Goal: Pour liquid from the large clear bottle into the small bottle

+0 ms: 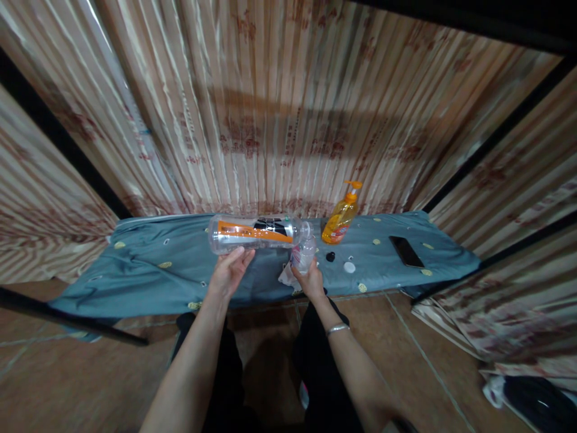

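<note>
My left hand (pixel 231 270) holds a large clear bottle (pixel 252 233) with an orange, silver and black label. The bottle lies on its side in the air, its neck pointing right. My right hand (pixel 310 278) is closed around a small clear bottle (pixel 303 251), held roughly upright. The mouths of the two bottles are close together; whether they touch I cannot tell. A whitish crumpled piece (pixel 286 275) shows just left of my right hand. Beyond it stands an orange pump bottle (pixel 341 220) with yellow liquid. A black cap (pixel 330 257) and a white cap (pixel 349 267) lie on the cloth.
A blue-green cloth (pixel 148 264) with yellow patterns covers the low surface. A dark phone (pixel 406 251) lies toward its right end. Patterned curtains (pixel 270 120) hang behind and at both sides. Black metal bars (pixel 67 132) frame the space. A black object (pixel 538 400) is on the floor at right.
</note>
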`<control>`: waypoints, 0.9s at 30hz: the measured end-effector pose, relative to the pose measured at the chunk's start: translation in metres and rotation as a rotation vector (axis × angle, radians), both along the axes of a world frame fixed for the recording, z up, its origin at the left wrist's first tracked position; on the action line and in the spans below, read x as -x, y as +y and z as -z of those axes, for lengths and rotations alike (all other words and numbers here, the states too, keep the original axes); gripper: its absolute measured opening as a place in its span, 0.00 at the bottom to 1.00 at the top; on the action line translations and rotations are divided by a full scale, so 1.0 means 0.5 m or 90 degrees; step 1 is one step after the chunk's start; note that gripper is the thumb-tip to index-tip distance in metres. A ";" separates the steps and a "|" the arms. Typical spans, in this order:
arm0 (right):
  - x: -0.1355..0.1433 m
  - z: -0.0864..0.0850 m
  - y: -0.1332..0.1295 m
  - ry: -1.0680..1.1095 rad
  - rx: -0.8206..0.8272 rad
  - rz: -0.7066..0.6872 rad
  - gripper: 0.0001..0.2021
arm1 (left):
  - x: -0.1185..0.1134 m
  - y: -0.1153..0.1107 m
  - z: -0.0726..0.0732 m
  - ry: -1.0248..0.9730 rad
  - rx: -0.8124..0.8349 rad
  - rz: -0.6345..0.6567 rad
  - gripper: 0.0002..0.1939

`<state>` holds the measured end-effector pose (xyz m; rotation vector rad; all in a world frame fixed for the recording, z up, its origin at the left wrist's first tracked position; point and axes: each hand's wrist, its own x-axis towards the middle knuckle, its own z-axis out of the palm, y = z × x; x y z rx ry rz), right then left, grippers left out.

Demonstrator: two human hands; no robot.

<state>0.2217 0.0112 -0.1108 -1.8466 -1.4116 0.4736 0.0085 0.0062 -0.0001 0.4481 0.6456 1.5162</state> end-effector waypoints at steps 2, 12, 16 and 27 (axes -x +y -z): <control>0.001 -0.002 -0.001 -0.001 0.006 -0.001 0.29 | -0.001 0.000 -0.001 0.002 0.003 -0.002 0.10; 0.002 -0.007 -0.003 -0.007 -0.011 -0.001 0.28 | 0.000 0.000 0.000 0.010 -0.007 0.000 0.11; 0.001 -0.005 -0.003 -0.016 -0.010 0.006 0.29 | 0.000 -0.001 -0.001 0.003 -0.013 0.004 0.11; 0.000 -0.003 -0.001 -0.003 0.004 0.004 0.30 | 0.001 -0.001 -0.001 -0.002 -0.016 0.002 0.11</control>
